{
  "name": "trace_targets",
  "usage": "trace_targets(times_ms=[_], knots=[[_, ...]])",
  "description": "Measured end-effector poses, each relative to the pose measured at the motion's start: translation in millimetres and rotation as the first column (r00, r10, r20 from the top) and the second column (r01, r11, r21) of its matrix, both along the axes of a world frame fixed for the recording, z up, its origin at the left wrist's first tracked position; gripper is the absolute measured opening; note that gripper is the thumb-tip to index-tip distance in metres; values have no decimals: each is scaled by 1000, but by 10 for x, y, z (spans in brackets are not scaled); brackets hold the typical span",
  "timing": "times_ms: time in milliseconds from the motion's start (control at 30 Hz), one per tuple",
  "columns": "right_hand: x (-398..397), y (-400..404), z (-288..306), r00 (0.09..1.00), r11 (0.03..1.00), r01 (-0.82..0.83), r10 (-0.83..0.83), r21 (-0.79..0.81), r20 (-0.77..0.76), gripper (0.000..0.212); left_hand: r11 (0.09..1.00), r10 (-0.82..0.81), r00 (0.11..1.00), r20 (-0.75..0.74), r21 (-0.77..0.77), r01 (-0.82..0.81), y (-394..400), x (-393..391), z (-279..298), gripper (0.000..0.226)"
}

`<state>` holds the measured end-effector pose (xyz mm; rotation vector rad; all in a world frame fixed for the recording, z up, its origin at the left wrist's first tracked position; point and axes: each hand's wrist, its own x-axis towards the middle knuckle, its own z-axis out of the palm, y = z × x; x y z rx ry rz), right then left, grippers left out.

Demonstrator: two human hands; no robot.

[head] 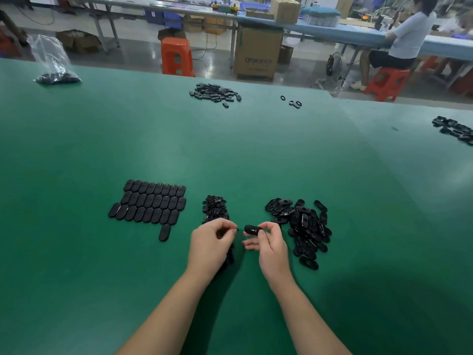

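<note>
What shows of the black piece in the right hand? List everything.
The black piece is a small oblong shell with rounded ends, glossy like moulded plastic, with a pale slot-like mark on its upper face. The right hand pinches its right end, holding it roughly level above the green table, free end toward the left hand. Only that hand touches it.

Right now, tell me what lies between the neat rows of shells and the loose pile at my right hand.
Head view: a heap of small black parts lies between the neat rows and the loose pile.
</note>
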<state>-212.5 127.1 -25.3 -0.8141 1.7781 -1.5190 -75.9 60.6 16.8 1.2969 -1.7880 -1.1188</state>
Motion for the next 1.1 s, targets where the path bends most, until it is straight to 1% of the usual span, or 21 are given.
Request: trace_targets(times_ms=[100, 233, 367, 467, 733, 833, 933, 1033, 1100], knots=[[-6, 13, -4, 999, 1000, 4, -3, 25, -50, 18, 999, -47, 997, 59, 6, 47, 51, -213, 31, 11], [-25, 22, -22, 988, 997, 28, -17, 69, -154, 21, 998, -56, 990, 130, 20, 54, 78, -350, 27, 9], [-17, 14, -11, 986, 997, 24, -11, 76, -164, 29, 998, -60, 981, 186, 9, 60, 70, -399, 36, 9], [-16, 21, 1, 986, 997, 19, -8, 69, -168, 23, 997, -78, 973, 216, 7, 78, 58, -400, 51, 10], [-29, 29, -2, 986, 998, 3, 8, 66, -169, 21, 998, -63, 967, 247, 17, 61, 20, -425, 66, 12], [-33, 26, -1, 992, 998, -2, 9, 55, -129, 21, 999, -50, 963, 263, 4, 50, -3, -428, 70, 10], [-28, 28, 2, 996, 999, -18, 20, 30, -83, 23, 997, -73, 964, 255, 16, 72, -39, -412, 64, 19], [-24, 27, 7, 995, 999, -29, 31, 18, -98, 29, 994, -108, 967, 233, 59, 97, -72, -384, 65, 8], [-19, 25, 14, 991, 999, -37, 40, 24, -129, 29, 993, -111, 973, 200, 70, 99, -85, -357, 63, 6]])
